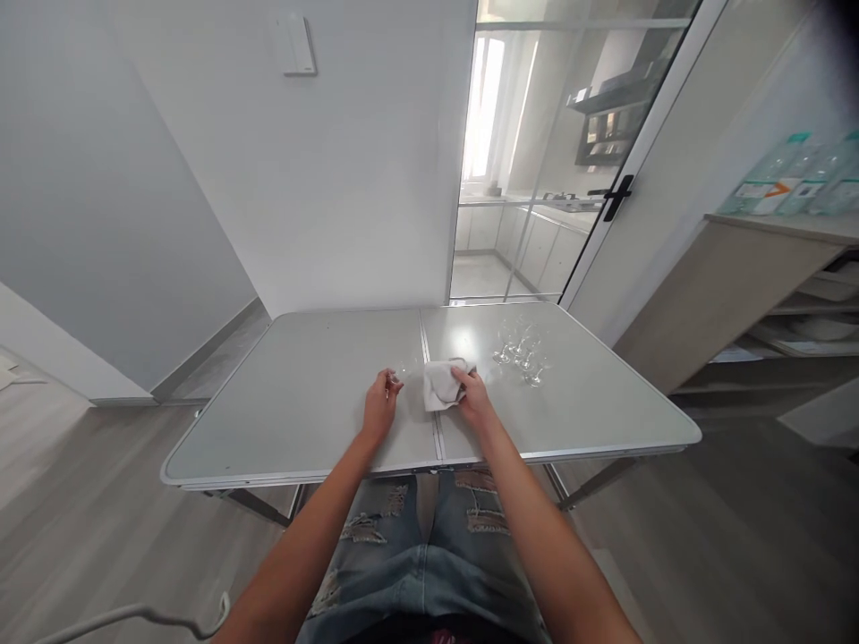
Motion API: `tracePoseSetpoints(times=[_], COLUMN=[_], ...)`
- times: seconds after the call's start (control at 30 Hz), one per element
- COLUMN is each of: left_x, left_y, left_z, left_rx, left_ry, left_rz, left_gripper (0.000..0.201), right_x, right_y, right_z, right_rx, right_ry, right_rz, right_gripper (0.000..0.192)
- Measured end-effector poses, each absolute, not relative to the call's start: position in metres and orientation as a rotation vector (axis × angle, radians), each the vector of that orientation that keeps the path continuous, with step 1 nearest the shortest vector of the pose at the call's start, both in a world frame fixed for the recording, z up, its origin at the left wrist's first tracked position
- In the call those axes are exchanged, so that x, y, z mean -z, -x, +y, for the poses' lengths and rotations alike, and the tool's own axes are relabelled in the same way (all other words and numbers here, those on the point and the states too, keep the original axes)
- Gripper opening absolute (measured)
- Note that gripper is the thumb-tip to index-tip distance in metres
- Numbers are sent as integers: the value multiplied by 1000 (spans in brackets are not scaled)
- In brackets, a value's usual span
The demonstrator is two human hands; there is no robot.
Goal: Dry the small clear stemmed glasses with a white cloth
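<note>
From the head camera, a grey folding table (282, 402) stands against a white wall, with a seam running down its middle. The left hand (380, 407) is over the tabletop just left of that seam, its fingers pinched around a small clear glass (401, 374) that is hard to make out against the pale surface; whether the glass rests on the table or is lifted off it cannot be told. The right hand (473, 396) lies just right of the seam, fingers curled over a crumpled white cloth (441, 385), which it grips at the cloth's right edge. The cloth lies between the two hands, close beside the glass, though contact between them cannot be judged. Further right on the table, well apart from the hands, a cluster of clear stemmed glasses (520, 351) stands upright. Both bare forearms reach forward from the bottom of the frame above ripped blue jeans (429, 555). Behind the table a glass sliding door (537, 152) with a black handle shows a kitchen, and at the far right a wooden shelf unit (758, 286) carries packs of bottles on top.
</note>
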State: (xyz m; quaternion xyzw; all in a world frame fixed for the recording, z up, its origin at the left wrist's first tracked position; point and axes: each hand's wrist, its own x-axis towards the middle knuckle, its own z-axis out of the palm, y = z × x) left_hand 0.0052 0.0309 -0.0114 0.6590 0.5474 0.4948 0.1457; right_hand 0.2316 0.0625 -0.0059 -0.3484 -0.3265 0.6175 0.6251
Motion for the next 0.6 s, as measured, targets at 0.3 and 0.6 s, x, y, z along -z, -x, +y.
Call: tracePoseSetpoints(times=[0.3, 0.6], left_x=[18, 19], left_y=[-2, -1], left_z=[27, 20], left_rx=[-1033, -1064], left_ry=[-2504, -2623], left_rz=[1628, 1549], left_gripper=[34, 40], right_x=[8, 11], right_y=[-223, -222], right_z=[51, 45], right_rx=[-792, -937], right_ry=[994, 759], right_rz=[-1317, -1569], right_gripper=[35, 43])
